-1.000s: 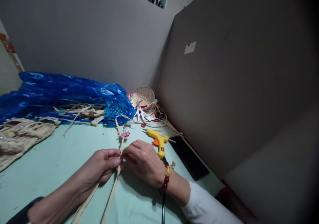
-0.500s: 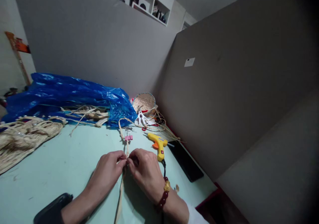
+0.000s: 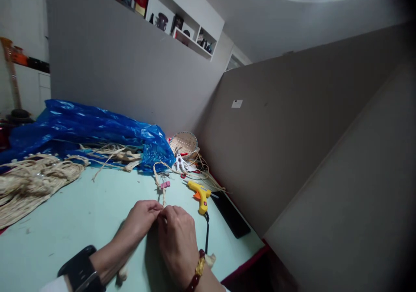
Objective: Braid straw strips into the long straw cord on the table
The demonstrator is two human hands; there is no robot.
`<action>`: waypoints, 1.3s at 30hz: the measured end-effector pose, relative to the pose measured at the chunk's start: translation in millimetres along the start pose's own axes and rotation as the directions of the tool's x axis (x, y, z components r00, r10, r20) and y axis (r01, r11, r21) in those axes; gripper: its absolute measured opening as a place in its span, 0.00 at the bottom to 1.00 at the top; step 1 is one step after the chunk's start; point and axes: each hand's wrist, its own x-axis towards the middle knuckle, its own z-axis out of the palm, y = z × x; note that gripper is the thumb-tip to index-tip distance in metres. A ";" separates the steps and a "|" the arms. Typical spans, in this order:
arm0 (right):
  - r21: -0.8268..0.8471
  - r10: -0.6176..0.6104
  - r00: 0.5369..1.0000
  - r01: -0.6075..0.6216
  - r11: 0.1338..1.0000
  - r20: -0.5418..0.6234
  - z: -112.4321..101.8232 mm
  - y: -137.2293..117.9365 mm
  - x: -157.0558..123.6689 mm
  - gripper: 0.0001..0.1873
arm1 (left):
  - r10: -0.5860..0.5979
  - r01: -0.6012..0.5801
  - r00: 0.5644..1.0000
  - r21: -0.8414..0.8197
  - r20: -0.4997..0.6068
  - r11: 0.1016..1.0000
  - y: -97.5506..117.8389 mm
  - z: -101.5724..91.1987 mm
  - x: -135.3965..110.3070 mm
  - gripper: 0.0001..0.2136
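Both hands meet at the near end of a pale braided straw cord (image 3: 164,196), which runs away from me over the table. My left hand (image 3: 143,217) pinches it between thumb and fingertips from the left. Close against it, my right hand (image 3: 178,235) is closed on the cord too, its back turned up and hiding most of its fingertips. Beyond my hands a pink binder clip (image 3: 165,184) grips the cord. The cord's far part curves toward the blue plastic bag (image 3: 156,142).
A yellow glue gun (image 3: 200,196) lies right of my hands, beside a black phone-like slab (image 3: 232,216). Behind are white-handled scissors (image 3: 180,164) and a woven basket (image 3: 185,142). Woven straw work (image 3: 35,183) lies at the left on the pale green table (image 3: 97,209).
My right hand has turned over further, knuckles up, and drawn nearer to the left fingers. The strand that trailed toward me is now out of sight. The view has tilted upward.
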 end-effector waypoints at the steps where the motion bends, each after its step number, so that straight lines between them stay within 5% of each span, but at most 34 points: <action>1: -0.027 -0.011 1.000 0.011 1.000 -0.006 1.1 -1.2 0.4 0.10 | -0.009 0.009 1.000 -0.062 0.012 0.998 0.0 0.2 0.8 0.08; 8: -0.125 -0.065 0.996 0.058 0.990 -0.052 4.4 -10.1 -9.4 0.18 | -0.079 0.109 0.991 -0.293 0.113 0.950 -0.9 2.0 3.9 0.10; 15: -0.330 -0.309 0.934 0.238 0.913 -0.181 38.4 -16.5 -32.0 0.26 | -0.104 0.156 0.983 -0.378 0.154 0.913 0.4 -0.7 0.7 0.14; 19: -0.063 -0.384 0.923 0.383 0.922 -0.007 5.7 -8.1 -34.4 0.15 | -0.110 0.162 0.982 -0.395 0.151 0.904 10.6 -4.9 -5.4 0.13; 23: 0.333 -0.113 0.992 0.085 0.939 0.064 -44.1 14.8 -7.2 0.12 | -0.108 0.162 0.981 -0.380 0.160 0.911 19.9 -7.5 -11.0 0.12; 25: 0.466 -0.028 0.980 -0.067 0.882 0.195 -49.2 28.9 14.3 0.18 | -0.106 0.158 0.982 -0.369 0.157 0.916 22.7 -7.2 -13.1 0.11; 28: 0.722 -0.153 0.866 -0.285 0.630 0.475 -33.2 45.8 41.8 0.24 | -0.102 0.146 0.985 -0.346 0.143 0.927 26.1 -6.0 -15.8 0.12; 31: 0.823 -0.290 0.791 -0.420 0.382 0.538 -15.2 53.2 54.9 0.26 | -0.086 0.126 0.987 -0.326 0.134 0.937 28.7 -5.4 -16.8 0.13; 39: 0.850 -0.310 0.794 -0.460 0.259 0.524 1.0 61.4 53.5 0.24 | -0.010 0.035 0.993 -0.212 0.120 0.977 11.6 -7.7 -7.2 0.19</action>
